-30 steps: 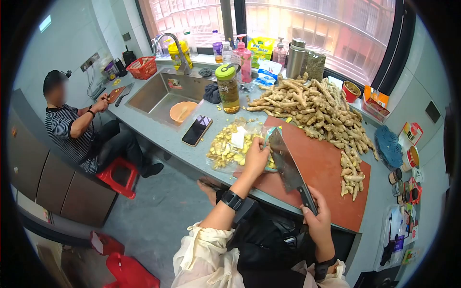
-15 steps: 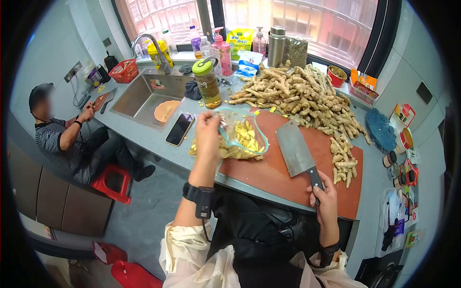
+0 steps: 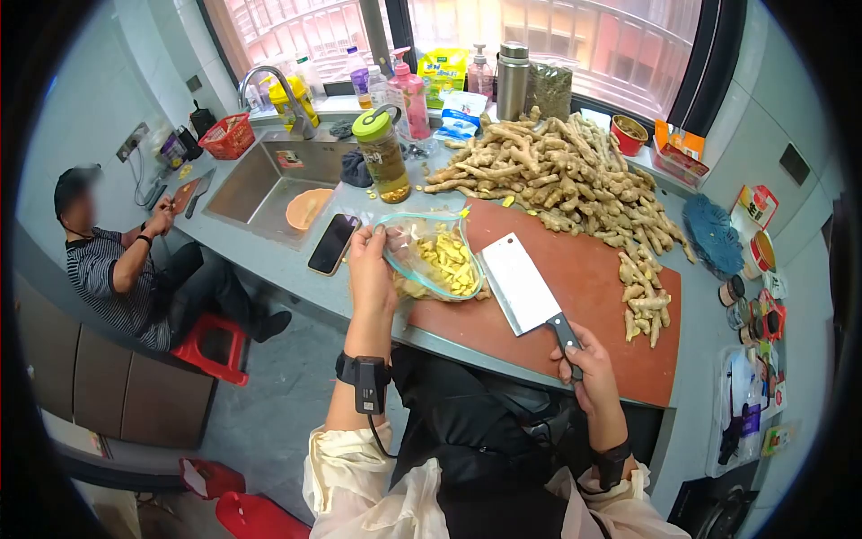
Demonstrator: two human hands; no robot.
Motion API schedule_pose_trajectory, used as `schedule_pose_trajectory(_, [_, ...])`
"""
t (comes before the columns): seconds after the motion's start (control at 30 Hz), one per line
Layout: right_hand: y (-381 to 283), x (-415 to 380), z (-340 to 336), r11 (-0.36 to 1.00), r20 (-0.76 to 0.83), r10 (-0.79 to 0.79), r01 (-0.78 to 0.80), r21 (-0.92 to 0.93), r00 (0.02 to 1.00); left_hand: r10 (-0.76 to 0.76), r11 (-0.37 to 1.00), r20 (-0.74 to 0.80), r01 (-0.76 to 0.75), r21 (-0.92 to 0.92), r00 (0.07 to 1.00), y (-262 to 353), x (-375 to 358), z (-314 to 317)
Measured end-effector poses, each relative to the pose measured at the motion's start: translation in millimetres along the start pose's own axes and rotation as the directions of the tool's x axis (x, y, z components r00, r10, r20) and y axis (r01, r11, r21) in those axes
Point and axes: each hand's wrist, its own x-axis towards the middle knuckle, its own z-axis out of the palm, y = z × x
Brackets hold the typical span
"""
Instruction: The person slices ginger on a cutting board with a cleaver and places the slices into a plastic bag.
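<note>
My left hand (image 3: pixel 370 265) grips the rim of a clear plastic bag (image 3: pixel 409 235) with a light-blue edge, pulling its mouth wide. Sliced ginger (image 3: pixel 446 260) lies inside the bag, which rests at the left end of a reddish-brown cutting board (image 3: pixel 584 314). In my right hand (image 3: pixel 585 364) is the black handle of a cleaver (image 3: pixel 521 286); its broad blade lies low over the board, the edge side close to the bag. A few pieces of ginger root (image 3: pixel 643 296) sit on the board's right side.
A large heap of ginger roots (image 3: pixel 566 175) covers the back of the board. Behind the bag stand a green-lidded jar (image 3: pixel 382 157) and a phone (image 3: pixel 333 243). Left is the sink (image 3: pixel 260 193) with an orange bowl (image 3: pixel 308 208). Another person (image 3: pixel 117 260) sits at far left, hands near a small board.
The cleaver has shifted left toward the bag, and its blade now looks brighter. My left hand has moved slightly down and left, with the bag's mouth turned more toward me.
</note>
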Motion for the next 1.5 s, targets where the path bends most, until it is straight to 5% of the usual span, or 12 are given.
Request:
schedule_pose_trajectory(0.17, [-0.7, 2.0, -3.8, 0.996, 0.044, 0.054, -0.057, 0.072, 0.998, -0.049, 0.989, 0.082, 0.037, 0.145, 0.995, -11.6, -14.8, -6.8])
schedule_pose_trajectory(0.27, [-4.7, 2.6, -4.3, 0.990, -0.010, -0.038, 0.036, -0.134, 0.999, -0.135, 0.952, 0.162, 0.082, 0.295, 0.977, -30.1, -19.2, -9.3])
schedule_pose_trajectory(0.63, [-0.3, 11.8, -11.4, 0.992, 0.029, -0.018, 0.021, -0.126, 0.999, -0.218, 0.940, 0.314, 0.112, 0.321, 0.924, -81.7, -28.3, 7.2])
schedule_pose_trajectory(0.97, [14.1, 11.1, -15.0, 0.993, 0.012, -0.087, 0.087, -0.084, 0.996, -0.117, 0.901, 0.328, -0.038, 0.432, 0.938, -91.0, -32.9, -0.4])
schedule_pose_trajectory(1.17, [17.8, 8.7, -14.5, 0.977, 0.049, -0.147, 0.152, -0.147, 0.988, 0.093, 0.885, 0.262, -0.201, 0.419, 0.960, -94.5, -56.8, 5.2])
schedule_pose_trajectory(1.33, [20.4, 8.6, -16.4, 0.967, 0.067, -0.159, 0.169, -0.192, 0.985, 0.284, 0.719, 0.224, -0.362, 0.593, 0.932, -99.0, -69.4, 6.0])
schedule_pose_trajectory(1.5, [15.4, 5.2, -10.6, 0.969, 0.068, -0.154, 0.164, -0.184, 0.986, 0.296, 0.698, 0.221, -0.369, 0.614, 0.929, -96.2, -72.7, 6.8])
